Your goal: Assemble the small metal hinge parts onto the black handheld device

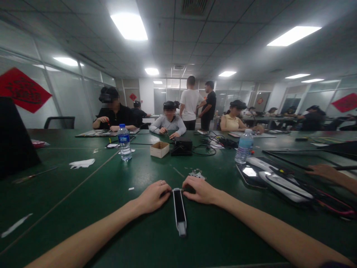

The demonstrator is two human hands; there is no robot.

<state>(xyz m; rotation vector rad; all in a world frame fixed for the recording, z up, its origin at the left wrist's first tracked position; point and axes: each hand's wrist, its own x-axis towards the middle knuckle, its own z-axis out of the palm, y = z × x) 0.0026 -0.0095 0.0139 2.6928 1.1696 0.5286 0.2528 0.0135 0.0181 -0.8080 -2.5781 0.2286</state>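
Note:
A slim, long device (pixel 180 210) with a black face, a white rim and a pale grey near end lies on the green table in front of me. My left hand (pixel 155 195) is at the left of its far end, fingers curled and tips pinched against the corner. On the opposite side, my right hand (pixel 200 190) has its thumb and forefinger closed at the right corner of that same end. Whether a small part sits between the fingertips is too small to tell. Just beyond my right hand are several small metal pieces (pixel 197 174), partly hidden by it.
A small open box (pixel 160 149) stands ahead, beside a black object (pixel 181 146) and cables. Water bottles stand left (pixel 124 143) and right (pixel 244 146). At right lie a tablet (pixel 251 174), a white case (pixel 284 186) and another person's hand (pixel 325 172). Several people sit opposite.

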